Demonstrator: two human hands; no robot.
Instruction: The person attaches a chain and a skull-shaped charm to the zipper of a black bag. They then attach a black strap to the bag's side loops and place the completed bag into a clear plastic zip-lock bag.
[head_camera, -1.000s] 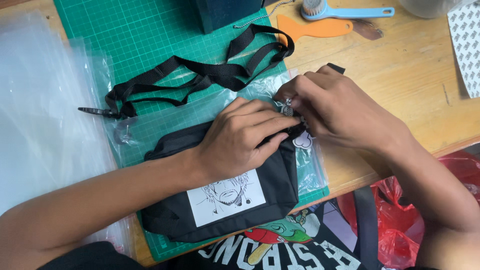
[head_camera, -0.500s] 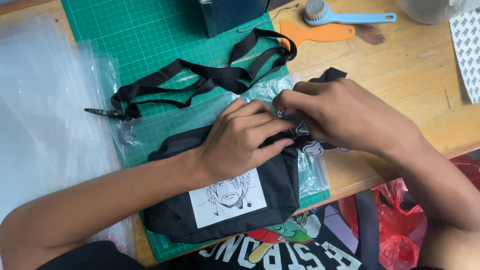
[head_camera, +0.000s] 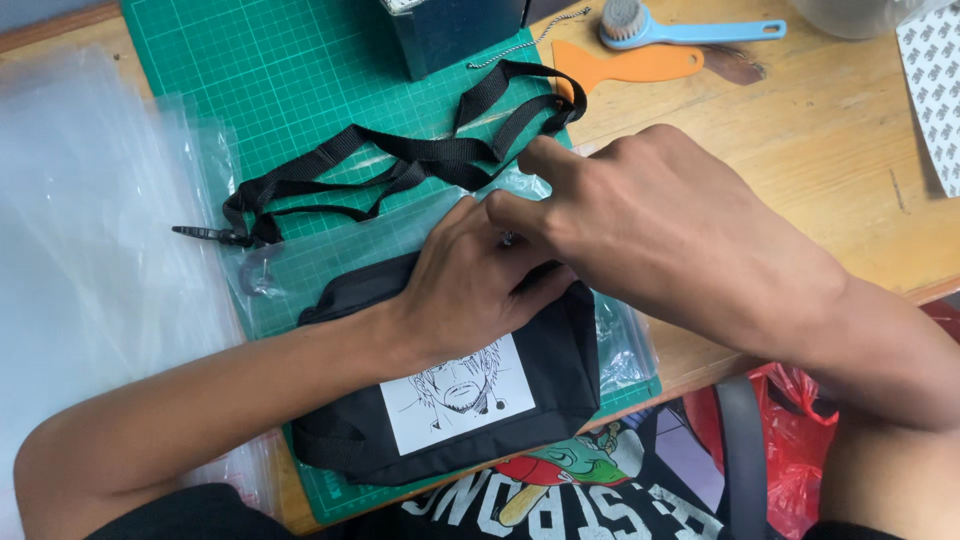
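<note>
A black pouch (head_camera: 350, 440) with a white patch showing a drawn face lies on a green cutting mat (head_camera: 270, 90), on top of a clear plastic bag (head_camera: 625, 350). My left hand (head_camera: 465, 295) presses down on the pouch's upper edge and grips it. My right hand (head_camera: 650, 220) reaches over from the right, its thumb and forefinger pinched on a small metal piece (head_camera: 506, 238) at the pouch's top. The pouch's black strap (head_camera: 400, 160) lies looped on the mat beyond the hands, ending in a clip (head_camera: 205, 235) at the left.
Clear plastic sheets (head_camera: 90, 260) cover the left of the wooden table (head_camera: 840, 140). At the back are a dark box (head_camera: 450, 35), a bead chain (head_camera: 530, 40), an orange scraper (head_camera: 640, 65) and a blue-handled brush (head_camera: 690, 28). A red plastic bag (head_camera: 790, 450) sits below the table edge.
My right hand has slid left along the pouch's top, so its fingers now meet my left hand's fingertips. My left hand stays pressed on the pouch.
</note>
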